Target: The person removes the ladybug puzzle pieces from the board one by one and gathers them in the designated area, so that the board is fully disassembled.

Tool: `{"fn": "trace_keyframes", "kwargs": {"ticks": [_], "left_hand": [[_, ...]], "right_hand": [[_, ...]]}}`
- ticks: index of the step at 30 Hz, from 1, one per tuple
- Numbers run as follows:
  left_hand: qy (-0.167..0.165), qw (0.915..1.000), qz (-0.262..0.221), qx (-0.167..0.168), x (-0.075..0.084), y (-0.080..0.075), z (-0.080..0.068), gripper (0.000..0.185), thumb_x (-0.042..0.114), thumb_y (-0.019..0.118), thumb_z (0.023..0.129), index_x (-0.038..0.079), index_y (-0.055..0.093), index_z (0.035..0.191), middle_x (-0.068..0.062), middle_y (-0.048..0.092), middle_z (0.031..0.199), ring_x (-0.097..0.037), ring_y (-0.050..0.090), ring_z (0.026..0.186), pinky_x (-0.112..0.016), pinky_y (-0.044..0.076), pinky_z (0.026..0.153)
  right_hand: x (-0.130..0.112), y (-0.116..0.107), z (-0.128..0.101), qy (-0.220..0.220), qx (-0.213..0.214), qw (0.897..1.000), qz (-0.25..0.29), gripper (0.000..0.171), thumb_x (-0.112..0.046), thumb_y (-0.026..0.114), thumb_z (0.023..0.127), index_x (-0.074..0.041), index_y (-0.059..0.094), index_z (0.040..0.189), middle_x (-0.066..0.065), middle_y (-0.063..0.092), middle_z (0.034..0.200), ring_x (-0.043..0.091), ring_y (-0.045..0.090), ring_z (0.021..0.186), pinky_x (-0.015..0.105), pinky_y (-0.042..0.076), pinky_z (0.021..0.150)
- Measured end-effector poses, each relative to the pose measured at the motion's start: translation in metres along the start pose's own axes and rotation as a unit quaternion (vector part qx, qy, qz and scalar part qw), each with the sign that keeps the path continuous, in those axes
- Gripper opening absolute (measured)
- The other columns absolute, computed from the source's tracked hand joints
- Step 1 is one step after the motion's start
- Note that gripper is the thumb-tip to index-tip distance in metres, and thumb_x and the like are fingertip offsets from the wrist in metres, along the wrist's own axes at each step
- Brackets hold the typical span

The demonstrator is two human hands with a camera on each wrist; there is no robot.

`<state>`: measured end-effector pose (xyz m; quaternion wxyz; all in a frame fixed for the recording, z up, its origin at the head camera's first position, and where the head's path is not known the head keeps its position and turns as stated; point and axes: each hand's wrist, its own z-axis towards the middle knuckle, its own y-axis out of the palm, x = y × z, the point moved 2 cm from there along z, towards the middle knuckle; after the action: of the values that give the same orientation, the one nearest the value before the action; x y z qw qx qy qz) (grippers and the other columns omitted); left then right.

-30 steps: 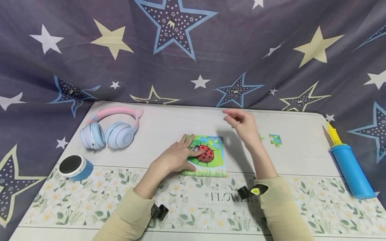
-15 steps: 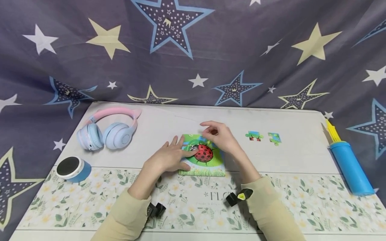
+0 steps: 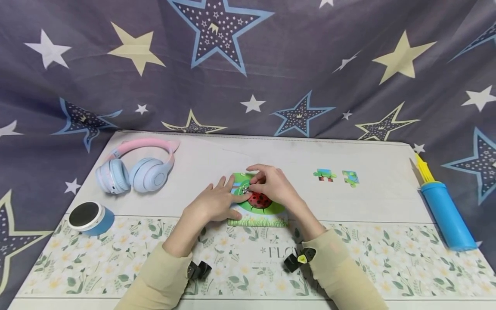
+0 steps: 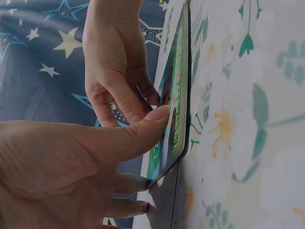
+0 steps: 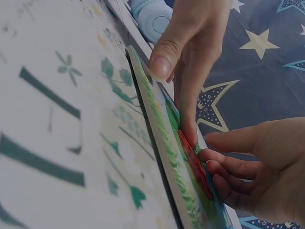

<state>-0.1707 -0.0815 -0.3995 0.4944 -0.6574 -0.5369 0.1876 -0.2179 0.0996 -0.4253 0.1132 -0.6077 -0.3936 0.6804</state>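
Note:
A jigsaw puzzle (image 3: 271, 219) with a red ladybug on green lies flat in a shallow board at the middle of the table. My left hand (image 3: 213, 202) rests on its left side with spread fingers, the thumb near the lower edge. The right hand (image 3: 273, 185) reaches over from the right, thumb and curled fingers down on the picture near the ladybug's head, close to the left index fingertip. Whether it pinches a piece I cannot tell. Two loose puzzle pieces, one blue, green and red (image 3: 324, 173) and one blue and green (image 3: 350, 177), lie right of the board.
Pink and blue headphones (image 3: 147, 174) lie at the back left, behind a small round blue-and-white speaker (image 3: 93, 217). A blue hand pump (image 3: 449, 217) with a yellow nozzle lies along the right edge. A star-print curtain (image 3: 248, 64) hangs behind the table.
My right hand has come left and down from the air beyond the puzzle's upper right onto the picture. The left hand stays on the board.

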Motion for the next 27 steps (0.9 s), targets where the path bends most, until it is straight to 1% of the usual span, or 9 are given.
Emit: {"fn": "trace_keyframes", "kwargs": {"ticks": [5,9,12,14,21,27], "left_hand": [[-0.002,1.0000,0.003,0.001,0.001,-0.001,-0.001,0.063,0.044,0.069,0.097,0.035,0.046,0.155,-0.022,0.004,0.173,-0.046,0.009,0.160,-0.065,0.020,0.127],[-0.001,1.0000,0.006,0.003,0.001,-0.001,-0.001,0.063,0.044,0.069,0.096,0.035,0.047,0.154,-0.023,0.005,0.173,-0.047,0.010,0.160,-0.066,0.022,0.126],[0.000,1.0000,0.006,0.004,0.001,0.000,-0.001,0.063,0.044,0.069,0.096,0.034,0.048,0.154,-0.023,0.006,0.173,-0.046,0.011,0.160,-0.066,0.023,0.126],[0.000,1.0000,0.005,0.003,0.001,0.000,-0.001,0.063,0.044,0.069,0.096,0.034,0.048,0.154,-0.023,0.006,0.173,-0.046,0.011,0.160,-0.066,0.023,0.126],[0.002,1.0000,0.004,0.005,0.001,0.000,-0.001,0.062,0.044,0.069,0.096,0.034,0.048,0.154,-0.023,0.006,0.172,-0.047,0.011,0.159,-0.066,0.024,0.126],[0.004,0.9999,0.006,0.007,0.001,-0.001,-0.001,0.062,0.043,0.069,0.097,0.034,0.048,0.154,-0.023,0.007,0.172,-0.047,0.012,0.159,-0.066,0.026,0.125]], "right_hand": [[-0.006,0.002,-0.002,0.002,0.013,1.000,-0.020,0.046,-0.012,0.078,0.091,-0.011,0.067,0.135,0.004,0.080,0.098,0.017,0.075,0.089,0.040,0.061,0.089],[-0.009,0.004,-0.004,0.013,0.021,0.999,-0.027,0.043,-0.011,0.078,0.091,-0.010,0.069,0.133,0.004,0.080,0.097,0.017,0.075,0.089,0.041,0.060,0.093],[-0.010,0.006,-0.004,0.026,0.024,0.999,-0.023,0.041,-0.011,0.078,0.091,-0.009,0.070,0.131,0.004,0.080,0.097,0.018,0.075,0.090,0.042,0.059,0.094],[-0.009,0.007,-0.004,0.032,0.026,0.999,-0.017,0.041,-0.010,0.078,0.091,-0.008,0.070,0.132,0.004,0.080,0.097,0.018,0.074,0.089,0.042,0.060,0.093],[-0.007,0.011,-0.003,0.046,0.034,0.998,-0.011,0.048,-0.011,0.078,0.091,-0.007,0.066,0.138,0.004,0.079,0.098,0.018,0.074,0.089,0.039,0.060,0.092],[-0.004,0.014,-0.002,0.056,0.048,0.997,-0.005,0.047,-0.011,0.078,0.091,-0.007,0.068,0.136,0.004,0.078,0.096,0.017,0.073,0.088,0.039,0.060,0.090]]}}
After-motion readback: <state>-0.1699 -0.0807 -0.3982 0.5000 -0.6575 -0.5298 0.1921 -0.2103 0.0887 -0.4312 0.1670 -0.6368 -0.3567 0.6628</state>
